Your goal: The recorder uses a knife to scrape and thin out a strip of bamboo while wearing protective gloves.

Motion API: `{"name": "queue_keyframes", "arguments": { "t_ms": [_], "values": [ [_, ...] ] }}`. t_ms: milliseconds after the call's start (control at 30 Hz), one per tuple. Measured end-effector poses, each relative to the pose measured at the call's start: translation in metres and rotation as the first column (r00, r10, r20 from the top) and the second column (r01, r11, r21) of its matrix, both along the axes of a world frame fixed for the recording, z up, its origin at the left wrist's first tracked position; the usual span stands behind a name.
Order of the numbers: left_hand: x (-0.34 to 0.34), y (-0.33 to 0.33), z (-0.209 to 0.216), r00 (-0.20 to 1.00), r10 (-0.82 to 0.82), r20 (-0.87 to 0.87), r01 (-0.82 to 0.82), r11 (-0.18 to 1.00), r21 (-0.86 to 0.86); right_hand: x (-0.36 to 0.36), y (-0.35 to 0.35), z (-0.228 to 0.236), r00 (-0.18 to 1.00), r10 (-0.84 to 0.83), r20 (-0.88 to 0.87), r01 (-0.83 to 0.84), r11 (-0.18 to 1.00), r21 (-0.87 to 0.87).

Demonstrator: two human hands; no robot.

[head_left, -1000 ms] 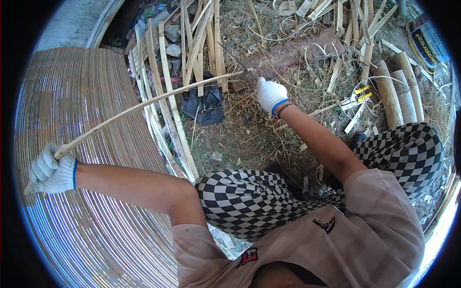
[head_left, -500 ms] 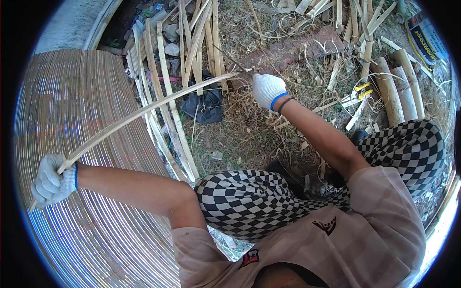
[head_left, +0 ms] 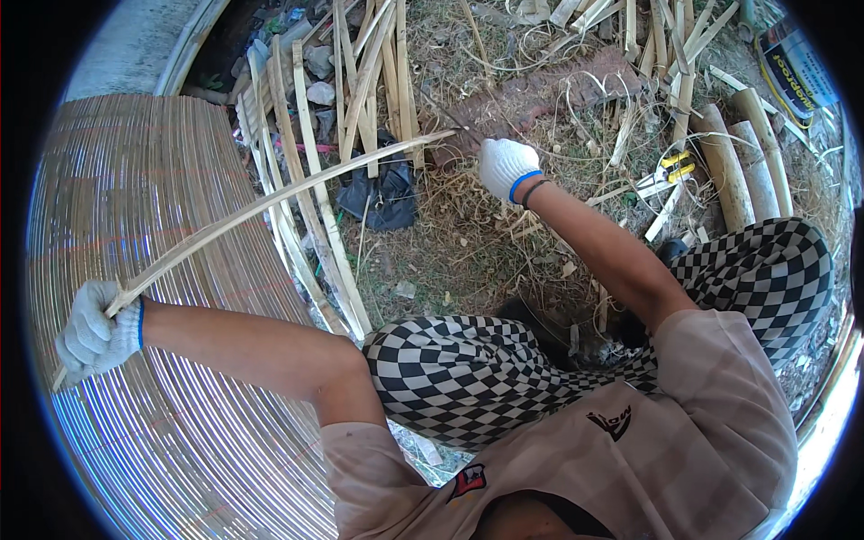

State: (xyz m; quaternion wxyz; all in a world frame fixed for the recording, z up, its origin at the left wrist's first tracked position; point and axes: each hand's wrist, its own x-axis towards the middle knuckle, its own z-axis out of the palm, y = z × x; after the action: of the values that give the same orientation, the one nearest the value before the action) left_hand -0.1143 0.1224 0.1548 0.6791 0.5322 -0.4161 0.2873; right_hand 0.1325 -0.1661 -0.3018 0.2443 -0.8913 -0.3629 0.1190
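My left hand [head_left: 94, 333], in a white knit glove with a blue cuff, is closed around one end of a long pale bamboo strip [head_left: 270, 200]. The strip slants up to the right in a slight curve, and its far end lies close to a thin dark blade. My right hand [head_left: 509, 168], gloved the same way, is wrapped around what looks like a long knife [head_left: 447, 115]. Its blade shows as a narrow dark line pointing up and left; the handle is hidden in the glove.
A slatted bamboo mat [head_left: 135, 207] spreads under my left arm. Split bamboo strips [head_left: 310, 162] lie ahead beside a black plastic bag [head_left: 391, 191]. A reddish slab [head_left: 558, 94] sits farther off. At right are yellow-handled cutters [head_left: 673, 171], bamboo poles [head_left: 724, 171] and a bucket [head_left: 796, 72].
My right hand has shifted slightly right with the knife. The strip's far end has drawn back a little to the left, and my left hand has moved slightly too.
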Motion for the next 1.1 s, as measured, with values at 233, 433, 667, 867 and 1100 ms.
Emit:
{"name": "queue_keyframes", "arguments": {
  "t_ms": [233,433,667,867,1100],
  "values": [
    [0.032,-0.017,-0.016,0.928,-0.348,0.133,0.35,0.937,0.013,0.02,-0.006,-0.017,0.997,-0.051,-0.049,0.05,0.998,-0.027],
    [0.052,-0.05,-0.014,0.684,-0.723,0.093,0.706,0.689,0.163,0.011,-0.001,-0.037,0.989,-0.15,-0.009,0.15,0.989,-0.01],
    [0.015,-0.028,0.0,0.983,0.181,0.021,-0.179,0.981,-0.075,0.013,0.0,-0.055,0.988,-0.118,-0.099,0.12,0.993,0.018],
    [0.011,-0.014,0.014,0.953,0.208,-0.222,-0.212,0.977,0.004,0.014,-0.004,-0.041,0.978,-0.157,-0.139,0.164,0.986,0.038],
    [0.015,-0.029,0.027,0.97,0.151,-0.191,-0.143,0.988,0.055,-0.014,0.012,0.017,0.987,-0.134,-0.087,0.145,0.978,0.149]
  ]
}}
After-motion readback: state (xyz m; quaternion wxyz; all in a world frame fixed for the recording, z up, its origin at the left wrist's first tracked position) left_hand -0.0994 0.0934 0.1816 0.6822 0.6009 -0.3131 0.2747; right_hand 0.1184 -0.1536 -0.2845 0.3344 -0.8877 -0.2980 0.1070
